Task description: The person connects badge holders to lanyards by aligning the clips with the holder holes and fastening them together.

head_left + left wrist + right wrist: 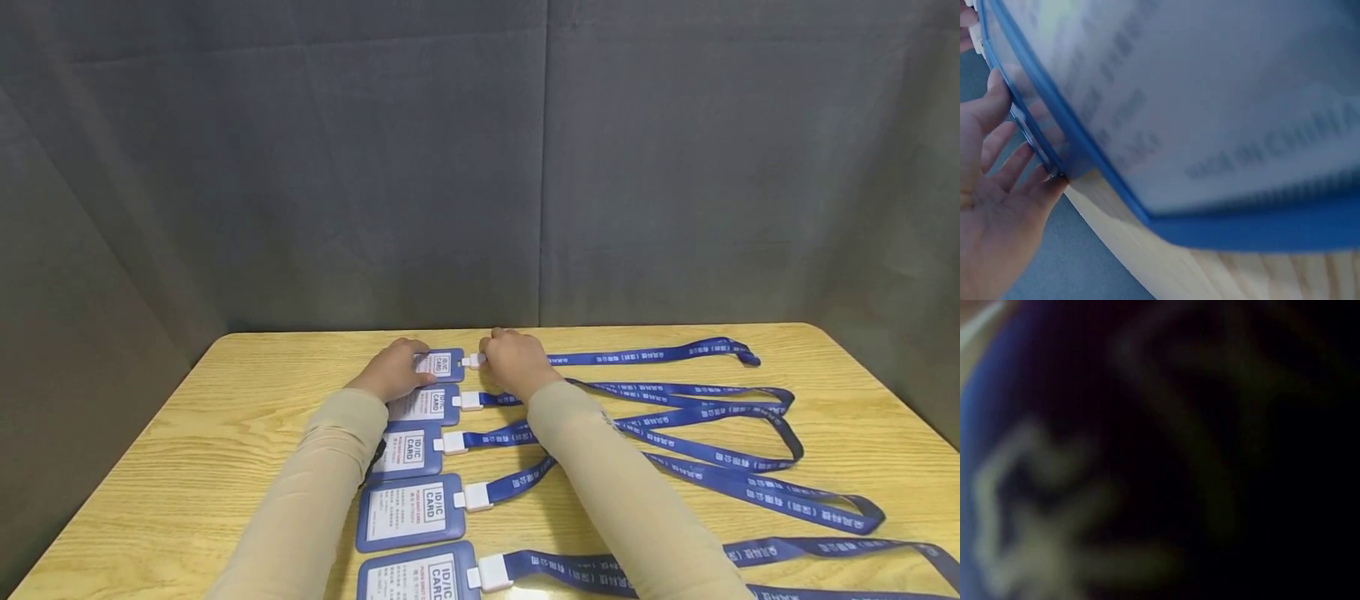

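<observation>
At the far end of a row of ID card holders, my left hand holds the farthest blue-framed card holder by its edges. In the left wrist view the thumb of that hand lies at one edge and the fingers at the opposite side. My right hand pinches near the white clip joining this holder to its blue lanyard; its fingertips are partly hidden. The right wrist view holds only a dark, blurred lanyard strap close to the lens.
Several more card holders lie in a column nearer me, their lanyards stretched rightward with printed white characters. My right forearm passes over some straps. The wooden table ends at a grey cloth backdrop.
</observation>
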`<state>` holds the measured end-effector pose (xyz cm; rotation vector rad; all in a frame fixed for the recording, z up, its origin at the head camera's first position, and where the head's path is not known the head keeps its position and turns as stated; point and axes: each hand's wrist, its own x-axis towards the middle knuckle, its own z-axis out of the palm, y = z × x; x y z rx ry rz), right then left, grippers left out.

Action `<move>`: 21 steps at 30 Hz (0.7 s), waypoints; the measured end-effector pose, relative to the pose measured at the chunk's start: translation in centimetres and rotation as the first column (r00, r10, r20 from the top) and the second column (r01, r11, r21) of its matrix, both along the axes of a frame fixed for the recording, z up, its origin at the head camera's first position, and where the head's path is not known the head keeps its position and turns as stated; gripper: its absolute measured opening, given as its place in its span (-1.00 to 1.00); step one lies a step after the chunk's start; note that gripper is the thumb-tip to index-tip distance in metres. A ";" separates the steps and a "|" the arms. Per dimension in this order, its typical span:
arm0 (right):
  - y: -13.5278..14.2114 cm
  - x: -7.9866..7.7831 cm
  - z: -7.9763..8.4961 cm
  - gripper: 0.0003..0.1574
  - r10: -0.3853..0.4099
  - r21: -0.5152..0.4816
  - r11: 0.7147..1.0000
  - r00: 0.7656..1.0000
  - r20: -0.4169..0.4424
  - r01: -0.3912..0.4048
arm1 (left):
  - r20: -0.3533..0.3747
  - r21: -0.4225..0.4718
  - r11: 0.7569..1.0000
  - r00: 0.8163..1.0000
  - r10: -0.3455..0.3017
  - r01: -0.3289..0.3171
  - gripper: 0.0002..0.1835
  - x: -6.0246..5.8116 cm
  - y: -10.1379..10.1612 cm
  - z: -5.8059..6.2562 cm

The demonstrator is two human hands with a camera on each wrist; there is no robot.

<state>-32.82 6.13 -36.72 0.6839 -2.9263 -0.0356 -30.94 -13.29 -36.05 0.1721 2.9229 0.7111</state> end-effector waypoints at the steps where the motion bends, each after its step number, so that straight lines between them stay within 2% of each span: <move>1: 0.0 0.0 0.0 -0.63 0.007 -0.001 1.000 1.000 0.003 -0.007 | 0.001 0.006 1.000 1.000 0.010 -0.010 -0.38 0.0 0.0 0.0; 6: -0.2 -0.1 0.1 -0.72 0.049 -0.003 0.999 0.999 0.003 -0.049 | -0.006 0.009 0.999 0.999 0.040 -0.040 -0.38 -0.1 0.1 -0.1; 17: -0.9 0.2 0.1 -0.74 0.080 0.108 0.991 0.997 -0.017 -0.077 | -0.061 -0.012 0.999 0.998 0.034 -0.034 -0.43 0.1 0.3 0.3; 21: -1.1 0.0 -0.1 -0.73 0.092 0.145 0.986 0.995 -0.023 -0.088 | -0.055 -0.015 0.999 0.997 0.044 -0.045 -0.44 0.0 0.4 0.3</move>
